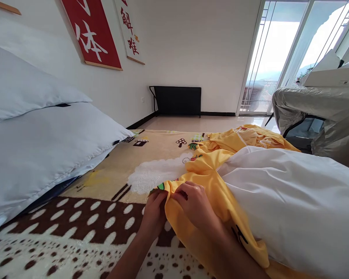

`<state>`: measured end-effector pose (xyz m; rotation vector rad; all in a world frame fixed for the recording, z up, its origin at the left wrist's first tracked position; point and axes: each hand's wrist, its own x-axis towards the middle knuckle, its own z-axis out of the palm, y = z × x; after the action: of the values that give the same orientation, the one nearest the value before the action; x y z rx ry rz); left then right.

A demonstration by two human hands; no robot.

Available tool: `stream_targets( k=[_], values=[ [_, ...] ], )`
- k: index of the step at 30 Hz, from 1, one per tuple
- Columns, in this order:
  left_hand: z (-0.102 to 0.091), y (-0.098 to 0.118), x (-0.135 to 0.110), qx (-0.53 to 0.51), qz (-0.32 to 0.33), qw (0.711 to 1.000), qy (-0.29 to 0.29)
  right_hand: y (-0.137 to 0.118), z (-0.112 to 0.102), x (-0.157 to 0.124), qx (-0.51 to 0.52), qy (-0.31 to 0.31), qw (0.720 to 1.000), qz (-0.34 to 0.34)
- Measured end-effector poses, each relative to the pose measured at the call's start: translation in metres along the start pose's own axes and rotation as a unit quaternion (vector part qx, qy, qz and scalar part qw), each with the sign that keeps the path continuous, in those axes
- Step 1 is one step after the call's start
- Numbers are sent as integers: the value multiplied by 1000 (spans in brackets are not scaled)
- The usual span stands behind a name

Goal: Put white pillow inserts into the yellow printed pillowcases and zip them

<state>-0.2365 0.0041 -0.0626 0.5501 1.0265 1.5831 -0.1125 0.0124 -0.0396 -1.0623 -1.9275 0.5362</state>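
A yellow printed cover (209, 166) lies crumpled over a patterned blanket (110, 217) on the bed. A white duvet insert (293, 201) bulges out of the cover on the right. Both hands pinch the near edge of the yellow cover at its corner: my left hand (154, 212) grips it from the left and my right hand (195, 206) grips it from the right, thumbs close together. The fingertips are partly hidden in the fabric.
Two white pillows (37, 147) are stacked at the left against the wall. A black low cabinet (177, 100) stands at the far wall. A grey covered piece of furniture (322, 112) sits at the right near glass doors (279, 54). Red wall hangings (93, 35) are above.
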Motion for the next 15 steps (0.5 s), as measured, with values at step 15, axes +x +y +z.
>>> stream_targets(
  k=[15],
  values=[
    [15, 6, -23, -179, -152, 972, -17, -19, -17, -10, -309, -82, 940, -120]
  ],
)
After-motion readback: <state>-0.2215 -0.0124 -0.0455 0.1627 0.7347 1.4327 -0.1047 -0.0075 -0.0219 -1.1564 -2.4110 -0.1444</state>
